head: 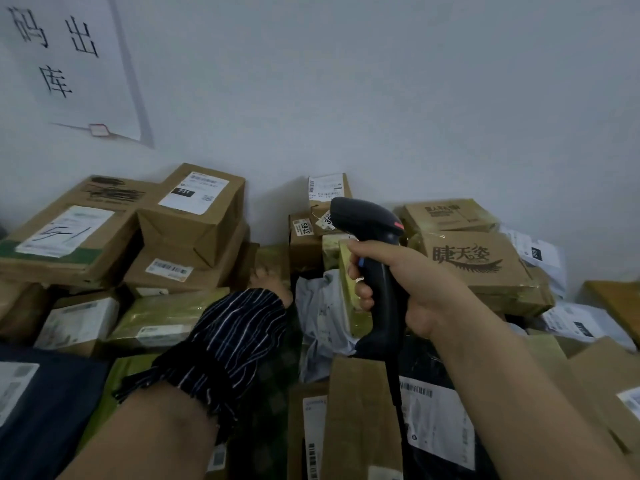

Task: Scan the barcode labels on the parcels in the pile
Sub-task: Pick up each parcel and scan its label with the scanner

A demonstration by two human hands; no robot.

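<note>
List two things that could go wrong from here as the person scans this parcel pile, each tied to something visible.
1. The left hand reaches in low beside unevenly stacked boxes; the tilted box labelled 231 might slide onto it.
2. The scanner in the right hand points toward several labels close together, the 5942 label among them, so it may read the wrong one. Its cable hangs across parcels and could snag.
</note>
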